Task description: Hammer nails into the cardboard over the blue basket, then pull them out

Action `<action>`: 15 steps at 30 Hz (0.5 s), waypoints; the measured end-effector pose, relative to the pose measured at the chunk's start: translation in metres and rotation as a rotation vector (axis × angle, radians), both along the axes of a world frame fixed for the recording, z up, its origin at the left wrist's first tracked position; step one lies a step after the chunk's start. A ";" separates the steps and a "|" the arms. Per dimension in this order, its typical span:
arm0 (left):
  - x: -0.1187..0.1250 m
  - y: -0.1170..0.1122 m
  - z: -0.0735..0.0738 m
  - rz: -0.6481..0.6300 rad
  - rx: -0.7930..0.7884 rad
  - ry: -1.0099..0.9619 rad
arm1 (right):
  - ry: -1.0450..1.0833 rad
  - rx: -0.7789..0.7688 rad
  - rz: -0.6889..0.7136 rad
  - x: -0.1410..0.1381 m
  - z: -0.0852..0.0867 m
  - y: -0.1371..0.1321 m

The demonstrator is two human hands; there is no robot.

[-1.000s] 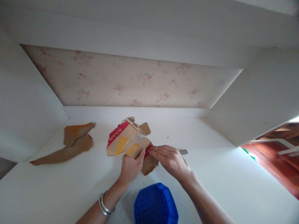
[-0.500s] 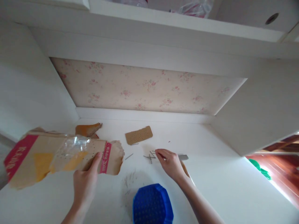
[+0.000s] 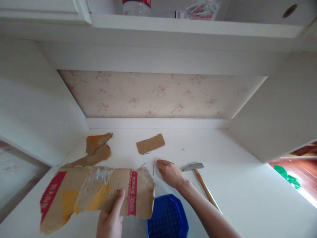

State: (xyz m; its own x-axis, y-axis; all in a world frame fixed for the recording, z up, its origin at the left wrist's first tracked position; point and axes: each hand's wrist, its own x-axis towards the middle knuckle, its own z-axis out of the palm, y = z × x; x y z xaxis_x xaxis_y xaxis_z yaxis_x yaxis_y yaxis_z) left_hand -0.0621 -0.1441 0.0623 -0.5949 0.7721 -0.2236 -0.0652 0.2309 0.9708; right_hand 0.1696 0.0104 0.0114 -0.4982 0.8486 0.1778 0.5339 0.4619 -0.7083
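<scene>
My left hand (image 3: 111, 218) grips a torn piece of cardboard (image 3: 99, 195) with red printed bands, clear tape and small holes, thumb on top. Over the white surface, my right hand (image 3: 169, 172) has its fingers pinched together, low among thin nails (image 3: 153, 170); what sits between the fingertips is hidden. Another nail lies beside a small perforated cardboard strip (image 3: 150, 144) behind the hand. To the right of my right hand is a hammer (image 3: 204, 185) with a wooden handle, partly behind the forearm. A blue plastic basket (image 3: 182, 215) stands between my arms, partly covered by the cardboard.
Torn cardboard scraps (image 3: 99, 150) lie at the back left. White side panels (image 3: 272, 109) and an overhead shelf (image 3: 198, 28) enclose the white tabletop (image 3: 242, 185). A bottle (image 3: 137, 7) and a plastic bag (image 3: 203, 11) stand on that shelf.
The held cardboard has moved right and nearer to me, now overlapping the basket. My right hand has shifted left onto the nail pile, and more of the hammer shows.
</scene>
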 end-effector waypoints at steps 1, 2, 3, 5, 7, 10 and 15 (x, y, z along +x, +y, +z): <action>0.007 -0.001 0.000 -0.019 -0.009 0.004 | 0.045 -0.023 -0.019 0.001 0.006 -0.002; 0.015 -0.001 0.001 -0.039 -0.023 0.002 | 0.100 -0.048 -0.047 0.003 0.013 -0.005; 0.023 -0.001 0.003 -0.061 -0.042 -0.006 | 0.167 -0.075 -0.083 0.006 0.021 -0.009; 0.039 -0.001 0.007 -0.098 -0.079 -0.025 | 0.322 -0.147 -0.199 0.015 0.040 -0.023; 0.056 0.000 0.011 -0.130 -0.098 -0.042 | 0.486 -0.263 -0.299 0.025 0.060 -0.043; 0.081 -0.003 0.017 -0.216 -0.110 -0.074 | 0.639 -0.461 -0.309 0.038 0.082 -0.081; 0.106 -0.013 0.016 -0.349 -0.152 -0.231 | 0.901 -0.733 -0.314 0.051 0.086 -0.124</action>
